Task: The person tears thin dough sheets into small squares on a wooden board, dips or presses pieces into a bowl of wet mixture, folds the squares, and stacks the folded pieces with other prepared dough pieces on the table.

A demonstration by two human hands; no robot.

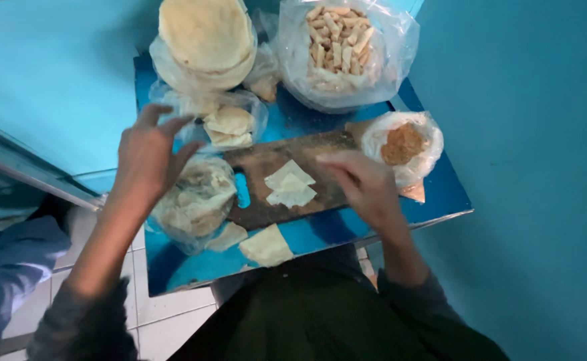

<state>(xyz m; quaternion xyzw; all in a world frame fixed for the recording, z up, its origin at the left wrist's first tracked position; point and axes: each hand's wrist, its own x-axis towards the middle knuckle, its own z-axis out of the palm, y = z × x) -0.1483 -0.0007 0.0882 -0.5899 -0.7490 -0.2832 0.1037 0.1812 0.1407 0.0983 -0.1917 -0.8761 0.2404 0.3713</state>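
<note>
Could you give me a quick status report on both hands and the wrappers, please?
Left hand open above bagged wrappers. Right hand empty, over wooden board. Folded wrapper on board, untouched. Nothing in the way.

Left hand (148,155) raised, fingers spread and open; right hand (367,187) lower, palm down, fingers loosely curled

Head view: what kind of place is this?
Probably a small food-prep corner: a blue tabletop with a worn wooden board holding pale dough wrappers, plus a clear plastic bag of rolled snacks.
</note>
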